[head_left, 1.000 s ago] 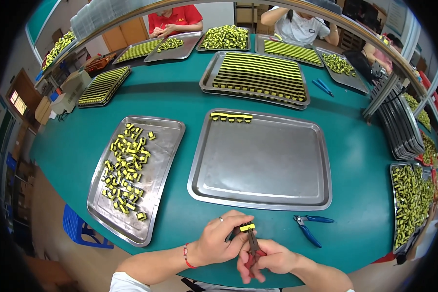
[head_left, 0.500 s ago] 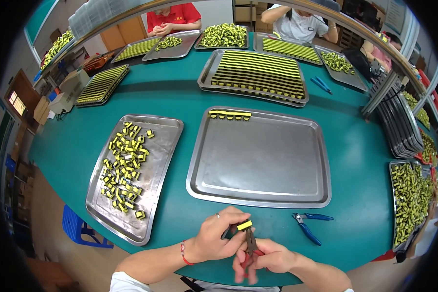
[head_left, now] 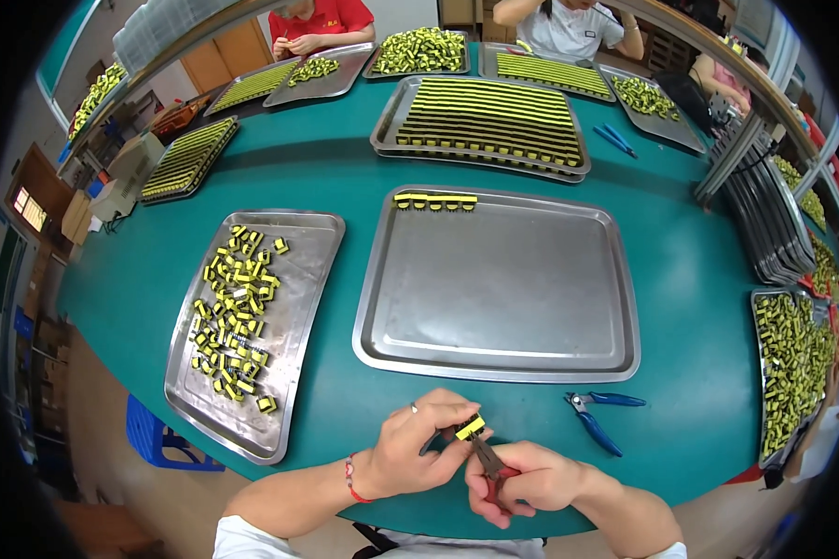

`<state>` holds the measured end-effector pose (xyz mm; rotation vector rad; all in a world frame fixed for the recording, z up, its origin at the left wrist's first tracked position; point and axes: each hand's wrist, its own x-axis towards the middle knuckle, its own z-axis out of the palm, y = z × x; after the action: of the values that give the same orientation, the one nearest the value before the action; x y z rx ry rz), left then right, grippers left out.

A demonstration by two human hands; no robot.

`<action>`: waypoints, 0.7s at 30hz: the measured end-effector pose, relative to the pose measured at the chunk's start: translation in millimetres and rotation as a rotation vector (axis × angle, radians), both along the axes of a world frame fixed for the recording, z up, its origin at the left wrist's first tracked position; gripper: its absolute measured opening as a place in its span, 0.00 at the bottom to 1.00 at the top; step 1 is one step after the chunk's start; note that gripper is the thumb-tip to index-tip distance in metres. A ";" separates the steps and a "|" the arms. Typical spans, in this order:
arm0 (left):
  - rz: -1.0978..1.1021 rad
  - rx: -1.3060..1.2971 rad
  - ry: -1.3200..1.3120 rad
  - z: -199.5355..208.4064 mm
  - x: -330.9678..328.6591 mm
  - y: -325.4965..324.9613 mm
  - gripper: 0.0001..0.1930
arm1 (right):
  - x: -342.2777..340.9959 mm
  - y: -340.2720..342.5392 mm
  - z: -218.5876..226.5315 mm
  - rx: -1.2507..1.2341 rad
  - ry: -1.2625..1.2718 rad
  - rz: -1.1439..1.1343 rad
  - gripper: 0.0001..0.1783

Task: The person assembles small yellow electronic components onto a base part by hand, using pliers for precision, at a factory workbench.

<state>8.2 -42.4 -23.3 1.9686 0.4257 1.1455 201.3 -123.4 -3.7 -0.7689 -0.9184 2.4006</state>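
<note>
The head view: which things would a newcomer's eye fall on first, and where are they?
Probably first the middle tray on the green table, with a short row of yellow-and-black parts near its far left corner. Then, nearer than the tray, the left hand holds a similar part, and the right hand holds red-handled pliers with tips at it. Blue cutters lie ahead and right of the right hand.

Green-topped table (head_left: 699,373) — blue stool (head_left: 145,430) at its left edge, beige floor (head_left: 98,410) below; brown door (head_left: 50,182), bright pane (head_left: 30,211) — far left.
</note>
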 end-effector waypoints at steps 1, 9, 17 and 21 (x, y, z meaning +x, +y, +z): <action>-0.018 0.018 -0.005 0.7 -0.1 -0.1 0.20 | 1.3 -0.1 0.0 0.006 -0.002 0.042 0.16; -0.025 -0.035 -0.017 -3.9 0.3 1.0 0.20 | -12.8 -4.5 2.1 0.019 -0.016 -0.081 0.16; 0.001 -0.472 0.040 1.9 -2.7 -5.2 0.13 | -14.9 -18.2 -6.2 0.815 -0.448 -0.486 0.14; -0.018 -0.598 0.051 3.0 3.4 -11.3 0.12 | -28.2 -3.0 -19.4 1.148 -0.868 -0.961 0.26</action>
<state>11.6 -53.7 -20.3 1.4730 0.6862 0.8307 173.1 -126.3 -23.1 -1.2886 -1.4926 0.4629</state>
